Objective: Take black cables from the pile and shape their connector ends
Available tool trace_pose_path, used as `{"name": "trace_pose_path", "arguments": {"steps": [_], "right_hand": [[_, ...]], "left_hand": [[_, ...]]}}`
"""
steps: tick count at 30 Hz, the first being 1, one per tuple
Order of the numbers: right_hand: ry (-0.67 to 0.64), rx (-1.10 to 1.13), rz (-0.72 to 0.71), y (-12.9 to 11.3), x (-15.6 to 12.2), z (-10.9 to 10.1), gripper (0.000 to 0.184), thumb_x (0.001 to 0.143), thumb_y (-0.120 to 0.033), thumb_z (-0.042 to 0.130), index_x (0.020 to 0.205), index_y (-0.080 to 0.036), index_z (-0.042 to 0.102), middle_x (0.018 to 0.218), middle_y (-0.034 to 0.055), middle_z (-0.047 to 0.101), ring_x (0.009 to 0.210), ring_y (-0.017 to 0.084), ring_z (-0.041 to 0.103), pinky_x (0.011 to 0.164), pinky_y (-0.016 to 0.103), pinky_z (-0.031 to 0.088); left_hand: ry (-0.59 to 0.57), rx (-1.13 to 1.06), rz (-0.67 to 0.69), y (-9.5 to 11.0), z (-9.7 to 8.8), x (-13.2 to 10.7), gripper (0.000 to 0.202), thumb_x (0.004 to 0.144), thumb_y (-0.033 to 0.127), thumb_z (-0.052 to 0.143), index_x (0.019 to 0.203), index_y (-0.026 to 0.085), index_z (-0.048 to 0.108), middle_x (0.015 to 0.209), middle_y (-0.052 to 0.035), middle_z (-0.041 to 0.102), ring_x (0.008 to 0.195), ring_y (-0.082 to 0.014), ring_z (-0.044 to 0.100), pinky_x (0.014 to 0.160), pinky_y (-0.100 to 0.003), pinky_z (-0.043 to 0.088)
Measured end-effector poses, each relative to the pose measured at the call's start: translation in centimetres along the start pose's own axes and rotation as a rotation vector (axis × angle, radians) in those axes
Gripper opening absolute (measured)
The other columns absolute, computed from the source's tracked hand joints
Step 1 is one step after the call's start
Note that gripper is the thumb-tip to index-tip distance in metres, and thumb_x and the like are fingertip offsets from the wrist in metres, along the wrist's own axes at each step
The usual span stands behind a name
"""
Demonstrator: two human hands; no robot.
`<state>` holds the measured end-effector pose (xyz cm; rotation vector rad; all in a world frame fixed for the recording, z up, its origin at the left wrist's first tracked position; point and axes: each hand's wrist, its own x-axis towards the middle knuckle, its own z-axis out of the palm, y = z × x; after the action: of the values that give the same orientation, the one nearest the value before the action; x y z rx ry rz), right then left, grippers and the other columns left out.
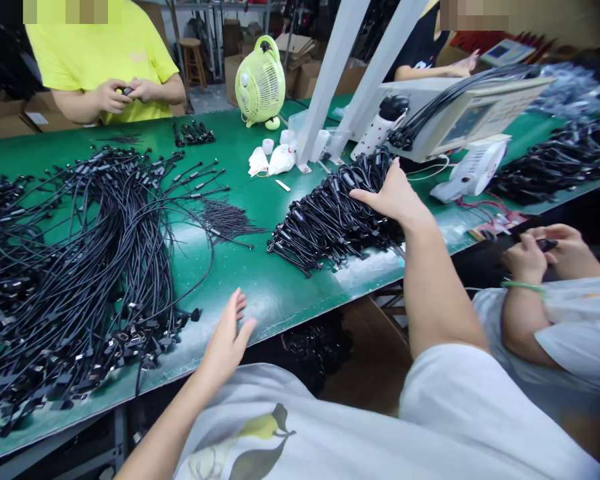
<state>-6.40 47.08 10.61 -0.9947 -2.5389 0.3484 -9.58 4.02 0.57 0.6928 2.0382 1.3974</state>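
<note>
My left hand (226, 339) hovers near the front edge of the green table (275, 293), its fingers loosely spread and nothing in them. My right hand (397, 195) reaches over the far right end of a long heap of coiled black cables (330, 217). Its thumb stretches out to the left, away from the raised forefinger; the other fingers are mostly hidden. It touches or nearly touches the heap, and I see no cable gripped in it. To the left lies a large spread of loose black cables (130, 240) with plug ends. A small pile of thin black ties (227, 219) lies between the two.
A green fan (261, 83), white tape rolls (286, 137) and a grey post (333, 80) stand farther back. Behind my right hand are a tester with a screen (473, 123) and a small white fan (473, 170). Co-workers sit opposite and close on my right.
</note>
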Motion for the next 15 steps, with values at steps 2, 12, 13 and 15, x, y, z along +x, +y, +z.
{"name": "trace_pose_path", "arguments": {"steps": [2, 12, 13, 15], "right_hand": [[-0.012, 0.023, 0.051, 0.2, -0.1, -0.1, 0.124, 0.069, -0.061, 0.073, 0.151, 0.006, 0.008, 0.150, 0.0346, 0.020, 0.141, 0.040, 0.023, 0.114, 0.048, 0.023], [0.050, 0.076, 0.047, 3.5, 0.8, 2.1, 0.118, 0.068, -0.060, 0.072, 0.154, -0.009, 0.008, 0.155, 0.0250, 0.017, 0.142, 0.041, 0.020, 0.114, 0.062, 0.015], [0.047, 0.080, 0.048, 3.7, 0.9, 2.0, 0.117, 0.068, -0.059, 0.071, 0.154, -0.009, 0.008, 0.155, 0.0249, 0.017, 0.142, 0.041, 0.020, 0.114, 0.062, 0.015], [0.039, 0.080, 0.067, 4.0, 1.0, 1.8, 0.117, 0.069, -0.057, 0.071, 0.153, -0.008, 0.007, 0.154, 0.0253, 0.018, 0.142, 0.041, 0.020, 0.113, 0.062, 0.016]], "left_hand": [[-0.066, -0.118, -0.021, 0.7, 2.9, 3.8, 0.073, 0.093, 0.039, 0.048, 0.152, 0.017, 0.011, 0.155, -0.0211, 0.030, 0.141, -0.0264, 0.037, 0.113, -0.048, 0.032], [-0.142, 0.090, 0.128, 3.8, 10.6, 13.9, 0.081, 0.091, 0.046, 0.049, 0.154, 0.013, 0.011, 0.161, -0.0185, -0.008, 0.149, -0.0255, -0.002, 0.120, -0.042, 0.013], [-0.159, 0.105, 0.130, 3.9, 10.8, 14.3, 0.080, 0.091, 0.046, 0.048, 0.153, 0.012, 0.011, 0.161, -0.0195, -0.007, 0.149, -0.0259, -0.001, 0.120, -0.042, 0.015], [-0.196, 0.132, 0.142, 4.0, 11.1, 15.0, 0.079, 0.091, 0.044, 0.048, 0.153, 0.010, 0.014, 0.160, -0.0216, -0.005, 0.149, -0.0269, 0.003, 0.119, -0.043, 0.019]]}}
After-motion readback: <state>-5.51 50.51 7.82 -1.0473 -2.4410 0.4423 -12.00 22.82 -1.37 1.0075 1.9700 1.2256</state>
